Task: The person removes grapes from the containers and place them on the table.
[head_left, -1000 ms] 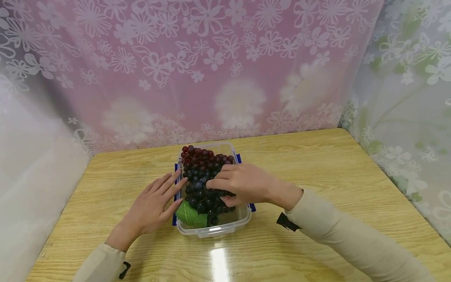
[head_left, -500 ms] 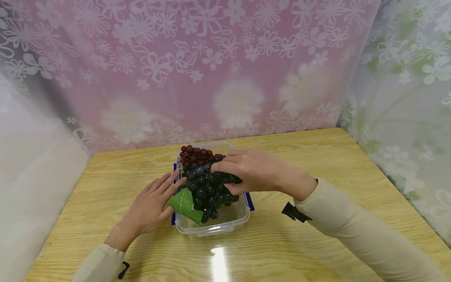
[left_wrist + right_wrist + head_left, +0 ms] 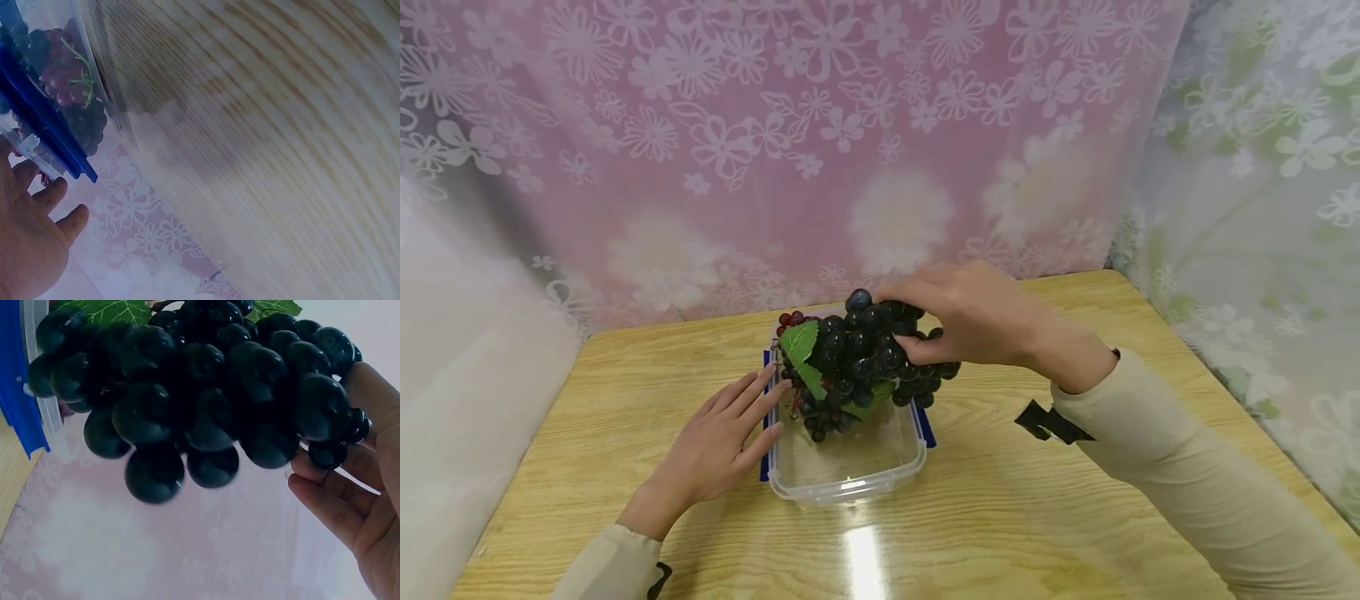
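Note:
My right hand (image 3: 981, 321) grips a bunch of black grapes (image 3: 868, 346) from above, over the far right part of a clear plastic container (image 3: 850, 492). A green leaf (image 3: 801, 346) hangs from the bunch's left side. In the right wrist view the black grapes (image 3: 206, 400) fill the upper half, with fingers (image 3: 337, 500) curled at their side. My left hand (image 3: 718, 442) lies with fingers spread, fingertips at the container's left rim. Red grapes (image 3: 790, 319) show inside at the back, largely hidden by the black bunch. The left wrist view shows red grapes (image 3: 62, 78) through the container wall.
Blue side latches (image 3: 927, 427) hang open along the container's sides. It stands on a wood-grain table (image 3: 1037, 517). A pink flowered curtain (image 3: 775, 167) rises behind the table's back edge, with a pale one (image 3: 1262, 233) on the right.
My right hand has lifted the black grapes up and to the right, out of the container's near part, and the leaf has swung up with them. The left hand has stayed nearly still.

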The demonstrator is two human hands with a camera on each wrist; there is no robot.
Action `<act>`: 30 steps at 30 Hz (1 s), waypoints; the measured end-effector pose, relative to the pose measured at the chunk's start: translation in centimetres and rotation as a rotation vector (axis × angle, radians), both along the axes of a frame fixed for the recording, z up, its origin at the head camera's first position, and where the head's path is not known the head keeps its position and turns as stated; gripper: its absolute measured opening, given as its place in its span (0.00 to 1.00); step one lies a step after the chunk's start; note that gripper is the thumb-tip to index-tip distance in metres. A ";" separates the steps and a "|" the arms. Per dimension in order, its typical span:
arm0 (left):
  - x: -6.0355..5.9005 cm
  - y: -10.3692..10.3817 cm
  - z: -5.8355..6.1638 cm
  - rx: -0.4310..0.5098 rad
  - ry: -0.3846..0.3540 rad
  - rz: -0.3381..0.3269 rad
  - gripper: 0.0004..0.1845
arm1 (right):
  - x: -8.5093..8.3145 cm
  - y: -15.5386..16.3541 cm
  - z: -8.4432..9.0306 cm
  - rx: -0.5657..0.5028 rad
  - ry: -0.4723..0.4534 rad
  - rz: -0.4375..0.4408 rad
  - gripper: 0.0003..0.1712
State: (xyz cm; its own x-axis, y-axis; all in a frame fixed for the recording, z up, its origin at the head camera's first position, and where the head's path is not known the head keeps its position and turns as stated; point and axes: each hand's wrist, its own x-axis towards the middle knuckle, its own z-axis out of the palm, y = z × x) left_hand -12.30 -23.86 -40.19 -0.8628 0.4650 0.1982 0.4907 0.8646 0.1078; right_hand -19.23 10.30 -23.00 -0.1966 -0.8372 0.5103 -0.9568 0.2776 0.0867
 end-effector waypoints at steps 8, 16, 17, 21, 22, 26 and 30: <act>0.0 -0.1 -0.3 0.012 0.017 -0.005 0.31 | -0.5 1.6 0.9 0.013 -0.065 -0.179 0.25; 0.0 0.0 -0.5 0.015 0.014 -0.011 0.31 | -0.7 2.8 0.5 -0.029 -0.115 -0.369 0.26; 0.0 0.0 -0.5 0.018 0.015 -0.012 0.31 | -0.7 2.8 0.4 -0.038 -0.123 -0.385 0.25; 0.1 0.0 -0.5 0.025 0.015 -0.011 0.31 | -0.7 2.9 -0.4 -0.055 -0.178 -0.452 0.27; 0.1 0.0 -0.5 0.025 0.015 -0.011 0.31 | -0.7 2.9 -0.6 -0.057 -0.194 -0.470 0.27; 0.1 0.0 -0.6 0.029 0.017 -0.011 0.31 | -0.5 2.8 -1.6 -0.081 -0.255 -0.528 0.26; 0.1 0.0 -0.6 0.035 0.022 -0.014 0.31 | -0.3 2.8 -2.5 -0.133 -0.270 -0.587 0.22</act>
